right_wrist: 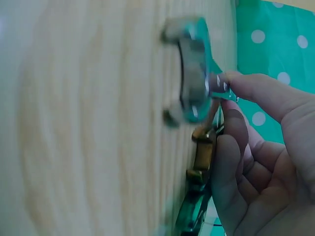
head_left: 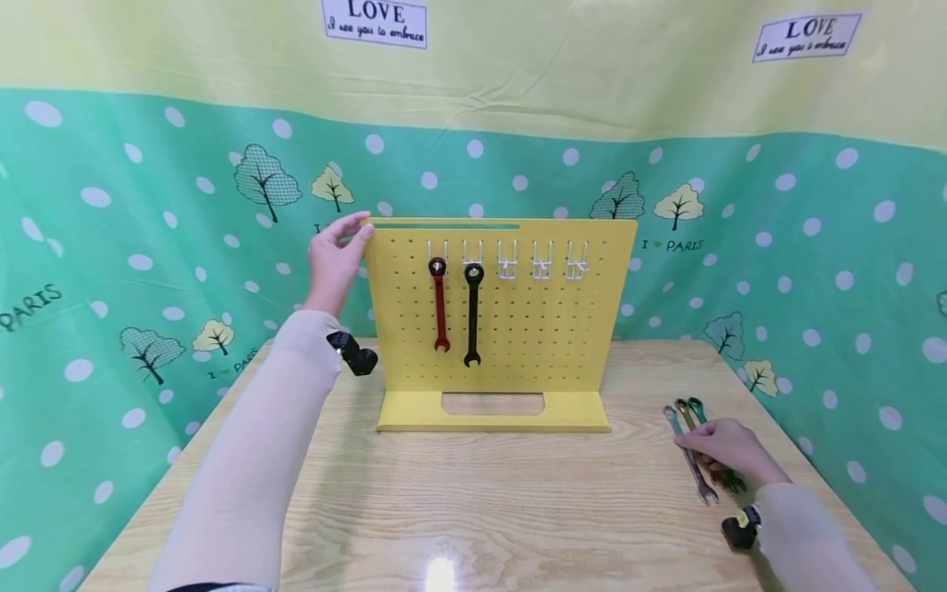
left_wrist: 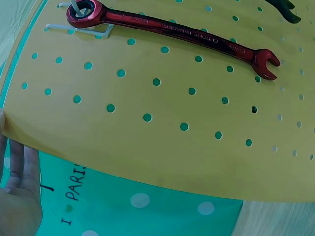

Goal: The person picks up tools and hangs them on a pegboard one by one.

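Observation:
A yellow pegboard stands upright on the table, and my left hand pinches its upper left corner. On its hooks hang a red wrench and a black wrench, each by the ring end. At the right of the table, my right hand pinches a silver wrench between thumb and fingers. Beside that one lie a gold wrench and a green wrench, partly hidden under the hand. In the right wrist view the silver wrench's open end is blurred.
Three white wire hooks on the board's right side carry no wrench. The board's base rests on the wooden table. A green and yellow patterned cloth hangs behind and at both sides.

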Action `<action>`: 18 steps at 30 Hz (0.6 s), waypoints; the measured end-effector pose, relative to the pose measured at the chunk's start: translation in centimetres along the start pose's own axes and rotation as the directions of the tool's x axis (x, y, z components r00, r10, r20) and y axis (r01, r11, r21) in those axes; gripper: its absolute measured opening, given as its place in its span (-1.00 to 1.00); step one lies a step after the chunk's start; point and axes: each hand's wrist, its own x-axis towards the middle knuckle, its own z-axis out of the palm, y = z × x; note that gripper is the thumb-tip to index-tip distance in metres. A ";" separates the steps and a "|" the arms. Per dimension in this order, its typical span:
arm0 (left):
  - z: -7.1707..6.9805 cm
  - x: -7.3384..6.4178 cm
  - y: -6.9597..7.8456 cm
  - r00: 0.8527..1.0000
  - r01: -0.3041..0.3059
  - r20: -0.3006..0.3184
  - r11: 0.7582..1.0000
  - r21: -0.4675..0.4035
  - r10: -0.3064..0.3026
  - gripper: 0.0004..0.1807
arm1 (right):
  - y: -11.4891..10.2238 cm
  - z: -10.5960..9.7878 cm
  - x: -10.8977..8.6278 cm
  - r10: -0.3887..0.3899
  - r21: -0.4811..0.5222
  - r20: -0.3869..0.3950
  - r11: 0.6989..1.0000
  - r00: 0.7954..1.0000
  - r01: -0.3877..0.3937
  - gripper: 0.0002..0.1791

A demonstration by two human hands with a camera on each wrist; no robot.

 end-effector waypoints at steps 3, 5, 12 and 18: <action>0.0 -0.1 0.0 1.000 -0.008 0.003 1.000 0.004 0.008 -0.62 | 0.0 0.2 0.0 0.015 -0.001 -0.003 1.000 1.000 -0.015 -0.47; 0.0 -0.3 0.1 1.000 -0.008 0.003 1.000 0.013 0.008 -0.62 | 0.0 0.2 0.0 0.022 0.000 -0.005 1.000 1.000 -0.022 -0.45; -0.1 -0.3 0.1 1.000 0.000 0.007 1.000 0.013 0.000 -0.62 | 0.1 0.1 0.2 0.022 -0.002 -0.021 1.000 1.000 -0.022 -0.53; -0.1 -0.2 0.1 1.000 0.001 0.009 1.000 0.016 -0.002 -0.61 | 0.2 -0.1 -0.1 -0.015 0.006 -0.037 1.000 0.999 0.015 -0.50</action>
